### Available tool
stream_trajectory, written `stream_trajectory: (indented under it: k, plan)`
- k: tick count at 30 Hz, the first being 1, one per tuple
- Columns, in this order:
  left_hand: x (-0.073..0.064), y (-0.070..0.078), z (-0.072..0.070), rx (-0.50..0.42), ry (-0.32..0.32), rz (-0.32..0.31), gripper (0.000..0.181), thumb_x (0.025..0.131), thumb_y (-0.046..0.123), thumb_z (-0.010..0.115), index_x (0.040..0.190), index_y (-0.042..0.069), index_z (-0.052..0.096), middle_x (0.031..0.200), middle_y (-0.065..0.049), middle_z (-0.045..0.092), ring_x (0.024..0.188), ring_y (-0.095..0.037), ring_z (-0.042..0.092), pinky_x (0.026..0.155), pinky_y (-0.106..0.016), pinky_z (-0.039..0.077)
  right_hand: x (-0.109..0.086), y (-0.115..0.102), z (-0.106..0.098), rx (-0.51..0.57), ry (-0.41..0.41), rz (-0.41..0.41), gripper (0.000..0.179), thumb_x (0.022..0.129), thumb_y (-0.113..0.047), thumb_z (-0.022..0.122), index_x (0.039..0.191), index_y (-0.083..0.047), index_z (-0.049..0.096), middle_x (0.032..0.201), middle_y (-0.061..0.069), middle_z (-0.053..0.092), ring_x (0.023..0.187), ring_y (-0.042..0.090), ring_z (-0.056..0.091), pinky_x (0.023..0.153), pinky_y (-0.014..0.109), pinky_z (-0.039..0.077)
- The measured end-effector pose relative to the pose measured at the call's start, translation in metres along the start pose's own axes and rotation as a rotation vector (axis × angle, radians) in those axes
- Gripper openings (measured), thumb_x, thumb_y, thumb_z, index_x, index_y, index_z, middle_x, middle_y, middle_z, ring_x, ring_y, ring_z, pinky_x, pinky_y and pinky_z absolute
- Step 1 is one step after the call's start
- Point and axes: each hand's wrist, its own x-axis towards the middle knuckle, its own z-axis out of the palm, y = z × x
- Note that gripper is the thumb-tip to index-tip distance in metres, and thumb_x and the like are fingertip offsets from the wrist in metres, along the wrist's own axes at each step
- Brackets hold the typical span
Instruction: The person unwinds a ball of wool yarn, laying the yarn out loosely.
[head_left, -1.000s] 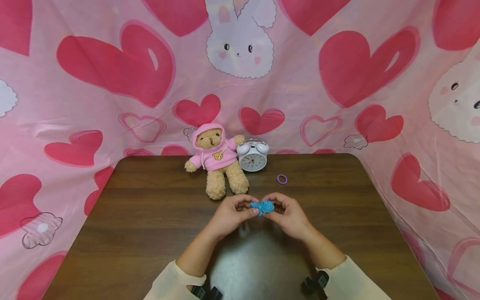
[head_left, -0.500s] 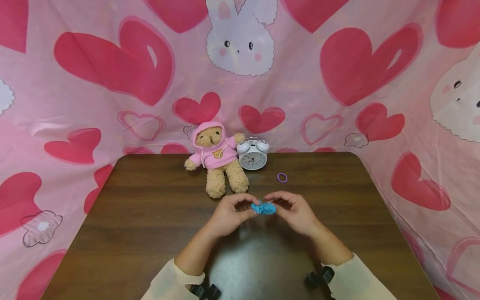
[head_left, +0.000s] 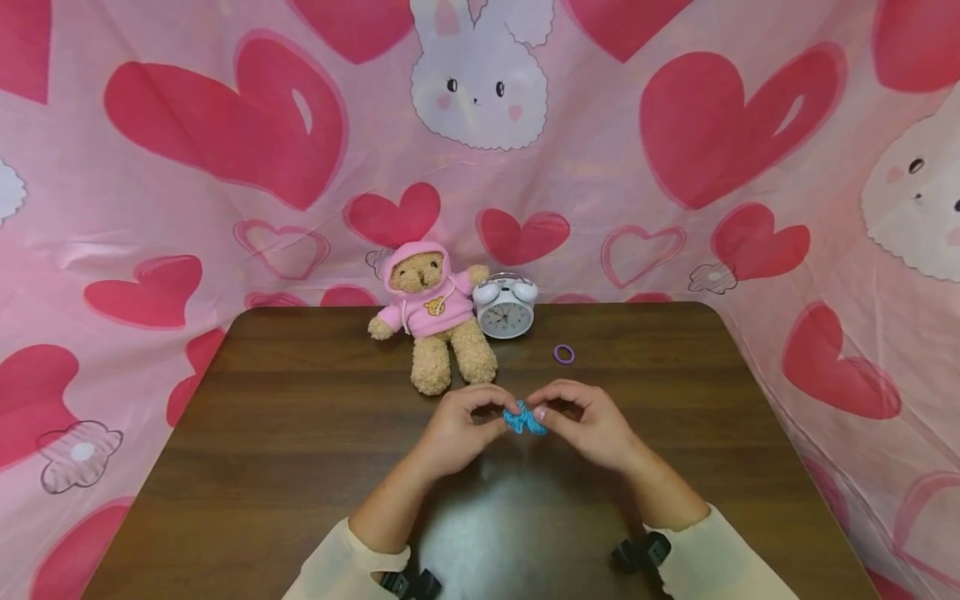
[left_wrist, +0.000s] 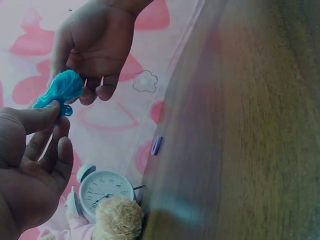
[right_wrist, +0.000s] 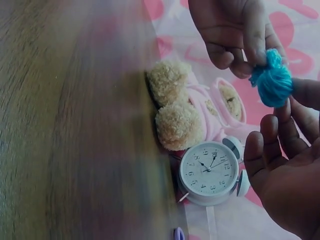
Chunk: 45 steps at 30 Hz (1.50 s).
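A small bundle of bright blue yarn (head_left: 527,419), cinched in its middle, is held up between both hands above the table. My left hand (head_left: 459,429) pinches one end of it between thumb and fingers. At the other end, the thumb and forefinger of my right hand (head_left: 596,429) pinch the strands. In the left wrist view a small loop sticks out of the yarn bundle (left_wrist: 65,89) beside the left thumb. The right wrist view shows its rounded, puffy end near the right thumb, while the fingertips partly cover the rest.
On the brown wooden table (head_left: 300,467), a teddy bear (head_left: 429,308) in a pink hoodie sits at the back, with a white twin-bell alarm clock (head_left: 506,308) against its arm. Right of the clock lies a purple ring (head_left: 564,354). Behind hangs a pink heart-patterned cloth (head_left: 600,150).
The right hand shifted slightly right, its fingers loosening and then pinching the yarn bundle again. The bundle has been turned and its shape differs. The left hand stayed almost in place.
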Motion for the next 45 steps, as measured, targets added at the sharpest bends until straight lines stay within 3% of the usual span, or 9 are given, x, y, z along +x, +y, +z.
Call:
stream_trajectory:
  k: [8,13,21,27,33,39,45]
  plan:
    - [-0.001,-0.002,0.001,0.008,0.002,0.087,0.022,0.087,-0.007,0.076,0.095,0.014,0.077,0.106,0.000,0.074,0.099,-0.018,0.069,0.086,-0.045,0.060,0.002,-0.002,0.005,-0.021,0.006,0.060,0.010,0.094,-0.007,0.076,0.104,-0.007,0.078,0.095,0.007,0.074,0.081,0.018,0.069,0.071,0.027,0.058]
    - [-0.002,-0.004,0.002,0.004,0.007,0.100,0.021,0.088,-0.005,0.077,0.096,0.014,0.077,0.107,0.000,0.074,0.101,-0.016,0.069,0.087,-0.050,0.060,0.003,-0.004,0.007,-0.022,0.030,0.071,0.006,0.093,-0.006,0.076,0.098,-0.009,0.077,0.089,0.004,0.073,0.076,0.015,0.066,0.067,0.027,0.057]
    - [-0.001,-0.004,0.002,0.015,0.039,0.027,0.015,0.088,-0.002,0.078,0.099,0.008,0.075,0.103,-0.003,0.074,0.093,-0.016,0.067,0.083,-0.037,0.059,0.002,-0.005,0.007,0.079,0.030,0.048,0.003,0.101,-0.004,0.064,0.102,-0.002,0.065,0.092,0.007,0.065,0.079,0.015,0.059,0.069,0.026,0.050]
    - [-0.002,-0.005,0.003,-0.007,0.043,-0.035,0.015,0.090,0.001,0.079,0.101,0.010,0.075,0.098,-0.003,0.075,0.088,-0.019,0.068,0.080,-0.041,0.059,0.000,-0.001,0.007,0.188,0.000,-0.028,0.007,0.103,-0.002,0.060,0.104,0.005,0.062,0.105,0.017,0.063,0.094,0.019,0.062,0.081,0.028,0.053]
    - [-0.001,-0.003,0.004,-0.034,0.022,-0.078,0.023,0.090,0.001,0.078,0.109,0.011,0.071,0.098,-0.003,0.073,0.088,-0.019,0.068,0.081,-0.035,0.058,0.000,-0.003,0.008,0.134,0.054,0.007,0.004,0.102,0.000,0.060,0.103,0.002,0.064,0.100,0.014,0.067,0.090,0.016,0.063,0.076,0.026,0.053]
    - [0.000,0.000,0.003,0.002,-0.058,-0.109,0.038,0.092,0.004,0.075,0.129,0.012,0.068,0.101,-0.005,0.073,0.090,-0.017,0.068,0.079,-0.031,0.057,0.001,-0.009,0.013,0.084,0.082,0.097,0.006,0.104,-0.004,0.059,0.104,0.001,0.062,0.089,0.009,0.064,0.079,0.015,0.059,0.068,0.025,0.050]
    - [-0.001,0.000,0.003,0.022,-0.100,-0.122,0.022,0.093,0.008,0.076,0.115,0.007,0.075,0.096,-0.007,0.074,0.086,-0.018,0.066,0.078,-0.033,0.056,0.002,-0.008,0.015,0.060,0.115,0.131,0.008,0.106,-0.007,0.058,0.103,0.000,0.061,0.084,0.008,0.066,0.074,0.014,0.061,0.064,0.023,0.049]
